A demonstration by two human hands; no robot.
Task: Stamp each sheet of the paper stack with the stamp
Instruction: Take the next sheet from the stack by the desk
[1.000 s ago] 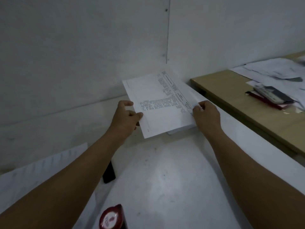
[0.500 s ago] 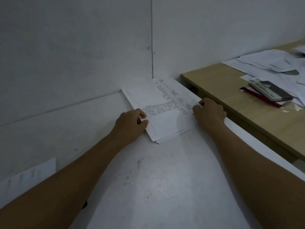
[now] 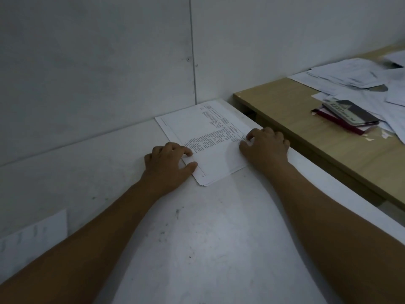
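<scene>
Down at eight o'clock, a loose white printed sheet (image 3: 32, 235) lies flat at the edge of the scuffed white tabletop (image 3: 208, 249). Both bare forearms reach across that top toward twelve o'clock, where the stack of white printed paper (image 3: 210, 139) lies flat near the grey wall, skewed so that its near corner points to six o'clock.

The left hand (image 3: 168, 163) rests on the stack's nine-o'clock edge. Its thumb and forefinger lie on top of the uppermost sheet and its other fingers are loosely bent on the table beside it, gripping nothing. The right hand (image 3: 265, 143) sits at the stack's three-o'clock edge with its knuckles arched and its fingertips down on the paper. I cannot tell whether they curl under the edge or only press on it.

Toward two o'clock, just beside the white top, stands a light wooden desk (image 3: 306, 132). On it a grey notepad (image 3: 350, 113) lies on a dark red book (image 3: 341, 125), and scattered white papers (image 3: 361, 77) lie beyond them.
</scene>
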